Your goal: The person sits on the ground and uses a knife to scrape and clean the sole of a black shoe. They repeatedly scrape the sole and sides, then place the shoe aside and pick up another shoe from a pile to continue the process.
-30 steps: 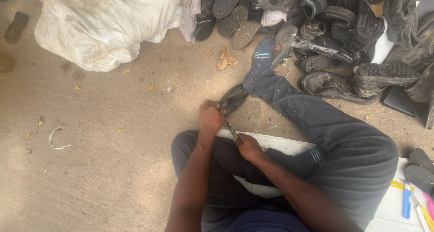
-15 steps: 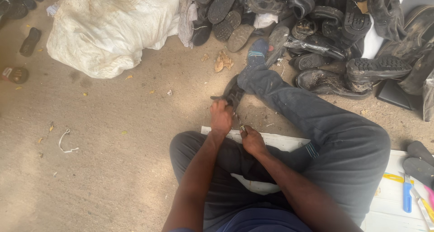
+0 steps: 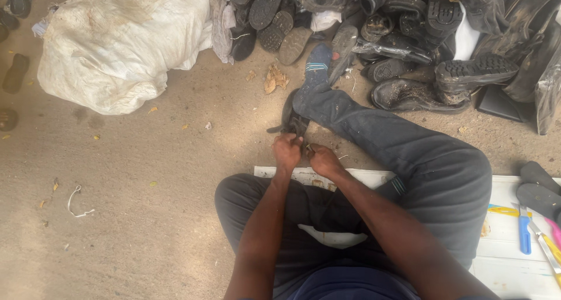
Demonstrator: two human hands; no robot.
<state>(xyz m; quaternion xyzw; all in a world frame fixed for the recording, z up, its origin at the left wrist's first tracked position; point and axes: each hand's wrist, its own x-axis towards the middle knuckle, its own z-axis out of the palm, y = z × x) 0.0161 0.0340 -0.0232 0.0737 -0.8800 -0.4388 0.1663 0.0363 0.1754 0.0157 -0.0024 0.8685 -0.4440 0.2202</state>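
A: How are the arms set?

B: Both forearms run forward from the bottom of the view, over the lap, and the two hands meet just past the bent left knee. The left hand point(image 3: 287, 151) is curled into a fist, knuckles up. The right hand point(image 3: 323, 159) sits just beside it, fingers bent inward, almost touching it.

A: Gripping what?

B: A dark shoe point(image 3: 290, 117). It lies on the sandy ground point(image 3: 146, 206) against the outstretched right leg point(image 3: 374, 130), and its near end goes under the left hand's closed fingers. The right hand seems to pinch something small at that same end; it is too small to tell what.

A: Any bags or packages around?

B: A big, lumpy white sack point(image 3: 120, 42) at the upper left, well apart from the hands. Along the top, a heap of dark worn shoes point(image 3: 409, 37), soles up. The person sits on a flat white board point(image 3: 514, 241); at its right edge lie a blue-handled tool point(image 3: 525, 234) and a pair of dark soles point(image 3: 540, 189).

A: So the shoe is ahead of the hands?

B: Yes, stretching away from them towards the heap.
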